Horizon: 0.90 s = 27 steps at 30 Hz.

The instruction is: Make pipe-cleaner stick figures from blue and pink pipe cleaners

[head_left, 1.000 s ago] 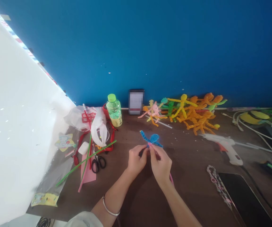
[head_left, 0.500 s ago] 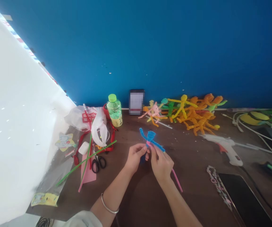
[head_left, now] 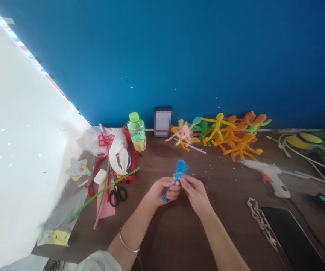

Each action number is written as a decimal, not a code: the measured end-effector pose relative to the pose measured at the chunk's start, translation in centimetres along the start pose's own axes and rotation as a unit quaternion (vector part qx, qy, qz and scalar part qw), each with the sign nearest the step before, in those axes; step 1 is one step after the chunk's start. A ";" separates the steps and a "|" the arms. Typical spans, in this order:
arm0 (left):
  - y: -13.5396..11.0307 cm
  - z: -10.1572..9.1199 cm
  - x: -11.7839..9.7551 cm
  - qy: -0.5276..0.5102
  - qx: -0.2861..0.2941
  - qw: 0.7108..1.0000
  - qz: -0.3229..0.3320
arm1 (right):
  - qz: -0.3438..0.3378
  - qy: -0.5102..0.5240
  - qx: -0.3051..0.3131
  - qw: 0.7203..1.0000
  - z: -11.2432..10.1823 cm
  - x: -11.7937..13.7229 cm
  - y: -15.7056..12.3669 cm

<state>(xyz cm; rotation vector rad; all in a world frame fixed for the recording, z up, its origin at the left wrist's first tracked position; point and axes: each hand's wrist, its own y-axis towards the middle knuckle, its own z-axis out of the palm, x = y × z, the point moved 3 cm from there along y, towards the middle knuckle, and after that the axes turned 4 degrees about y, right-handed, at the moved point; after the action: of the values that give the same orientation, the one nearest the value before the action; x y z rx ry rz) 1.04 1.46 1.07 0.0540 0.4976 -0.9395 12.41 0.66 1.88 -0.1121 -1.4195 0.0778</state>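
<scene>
A blue pipe-cleaner figure with a rounded, coiled head stands tilted between my hands, above the middle of the table. My left hand is closed around its lower body, and blue ends poke out below the fingers. From the other side, the thumb and fingers of my right hand pinch at its middle. A small yellow spot shows on the figure by my left thumb. My fingers hide much of the body, and I cannot make out a pink strip in this view.
Black-handled scissors, green pipe cleaners and a plastic bag lie left. A bottle and a propped phone stand behind. Orange figures sit back right; a glue gun and a dark phone lie right.
The figure has turned, and its blue arms no longer spread sideways. The pink pipe cleaner that trailed beyond my right hand is out of sight. My left fingers now wrap the lower body.
</scene>
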 end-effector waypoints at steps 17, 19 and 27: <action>-0.6 1.0 -0.5 0.574 -0.300 0.713 0.269 | -0.099 -0.178 -0.149 0.968 -0.1 1.5 -0.7; -0.7 1.1 -0.5 0.580 -0.299 0.708 0.270 | -0.142 -0.219 -0.167 0.951 0.0 1.5 -0.8; -0.4 0.9 -0.4 0.487 -0.293 0.784 0.251 | -0.122 -0.219 -0.191 0.949 0.0 1.2 -0.8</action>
<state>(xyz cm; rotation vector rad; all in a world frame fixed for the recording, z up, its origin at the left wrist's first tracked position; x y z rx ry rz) 0.91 1.28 2.12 0.1015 1.6391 -0.1183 12.56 0.01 3.17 -0.2490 -1.8694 -0.4041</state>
